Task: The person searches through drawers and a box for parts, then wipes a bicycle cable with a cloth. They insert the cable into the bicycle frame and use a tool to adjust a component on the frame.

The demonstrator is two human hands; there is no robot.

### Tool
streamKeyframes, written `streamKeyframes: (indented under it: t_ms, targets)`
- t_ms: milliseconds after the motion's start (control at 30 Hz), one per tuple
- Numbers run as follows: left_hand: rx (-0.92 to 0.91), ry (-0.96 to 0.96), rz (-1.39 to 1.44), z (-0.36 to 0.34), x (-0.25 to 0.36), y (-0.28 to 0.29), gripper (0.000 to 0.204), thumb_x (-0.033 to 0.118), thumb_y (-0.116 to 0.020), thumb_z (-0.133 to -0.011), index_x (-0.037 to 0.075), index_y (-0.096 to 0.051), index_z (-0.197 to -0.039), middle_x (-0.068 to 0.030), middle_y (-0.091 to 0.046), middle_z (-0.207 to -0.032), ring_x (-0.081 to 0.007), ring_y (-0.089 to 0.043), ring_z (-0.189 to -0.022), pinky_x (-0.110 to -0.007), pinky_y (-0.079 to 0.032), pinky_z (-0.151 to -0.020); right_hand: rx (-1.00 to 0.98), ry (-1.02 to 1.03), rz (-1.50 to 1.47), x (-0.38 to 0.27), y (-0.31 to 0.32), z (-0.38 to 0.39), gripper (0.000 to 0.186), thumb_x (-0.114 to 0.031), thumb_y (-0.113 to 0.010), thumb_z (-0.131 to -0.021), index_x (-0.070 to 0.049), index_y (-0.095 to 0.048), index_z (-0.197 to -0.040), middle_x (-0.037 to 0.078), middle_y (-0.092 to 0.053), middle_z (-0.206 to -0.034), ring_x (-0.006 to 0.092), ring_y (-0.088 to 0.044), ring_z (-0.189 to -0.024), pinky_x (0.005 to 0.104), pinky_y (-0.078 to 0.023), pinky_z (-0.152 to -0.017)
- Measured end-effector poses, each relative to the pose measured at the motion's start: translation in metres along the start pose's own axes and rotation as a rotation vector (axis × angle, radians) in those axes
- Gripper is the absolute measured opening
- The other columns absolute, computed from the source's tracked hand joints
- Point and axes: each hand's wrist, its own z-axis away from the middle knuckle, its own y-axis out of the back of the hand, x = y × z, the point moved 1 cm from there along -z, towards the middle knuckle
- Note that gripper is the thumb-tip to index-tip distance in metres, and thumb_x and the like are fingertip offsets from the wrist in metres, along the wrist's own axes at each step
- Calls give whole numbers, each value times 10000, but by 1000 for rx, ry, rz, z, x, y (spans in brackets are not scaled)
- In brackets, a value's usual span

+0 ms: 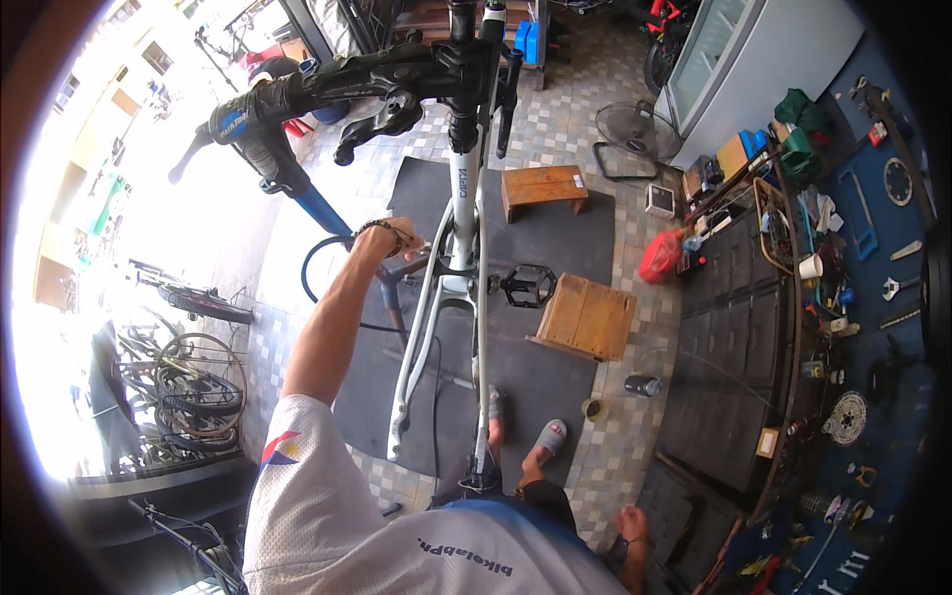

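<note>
A white and grey bicycle frame [460, 203] stands upright in front of me, held by the black and blue clamp [248, 121] of a repair stand. My left hand [399, 239], with a dark beaded bracelet at the wrist, reaches to the left side of the frame. Its fingers are curled close to the tubes, and what they grip is mostly hidden. A black pedal [529, 286] sticks out to the right of the frame. Low at my right side, beside the dark drawers, is my right hand [632, 523], apart from the frame. Its fingers are too small and blurred to read.
Two wooden stools [545, 186] stand on the dark mat [416, 188]. A dark bottle [643, 385] lies on the tiles by the drawer cabinet [729, 337]. Tools hang on the blue wall panel [878, 268]. A fan [635, 134] stands farther back; several bicycles [198, 382] are outside at left.
</note>
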Motion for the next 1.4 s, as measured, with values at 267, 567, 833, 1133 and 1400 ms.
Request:
streamKeyframes:
  t_ms: [267,567,833,1133,1400]
  targets:
    - [8,-23,-2,1,-6,4,307,340,-601,-853,222,-839,-1007,-123,-761,-1128,-302,-714,-1060,-479,-548,-921,-40,-296,112,6,-8,39,216,-197,-667,-1014,-23,-647,-1141,102,-750,-917,218,-745,-746,325,-538,-577]
    - [-8,15,1,-4,-5,-2,303,330,-625,-830,223,-836,-1019,-124,-761,-1139,-302,-713,-1083,-486,-547,-926,-2,-264,2,3,-7,46,252,-257,-688,-1003,-35,-634,-1108,96,-741,-852,212,-717,-662,355,-531,-525]
    - [34,-32,-13,0,-11,1,376,442,-570,-912,194,-844,-982,-102,-742,-930,-235,-697,-873,-427,-536,-805,7,-134,15,-11,-12,38,211,-238,-693,-1002,-45,-648,-1074,90,-739,-843,199,-712,-664,335,-547,-539]
    - [6,-49,3,9,-12,-3,513,536,-496,-994,145,-826,-1046,-90,-692,-773,-194,-668,-756,-407,-528,-728,-6,-250,34,5,-10,44,220,-251,-672,-1020,-60,-640,-1122,87,-747,-898,192,-711,-676,336,-512,-528]
    - [15,-58,39,6,-15,-7,501,527,-502,-987,154,-826,-1069,-104,-701,-785,-217,-681,-761,-403,-539,-747,7,-264,40,2,-9,49,234,-264,-666,-1022,-54,-629,-1118,91,-748,-895,206,-715,-682,340,-518,-533]
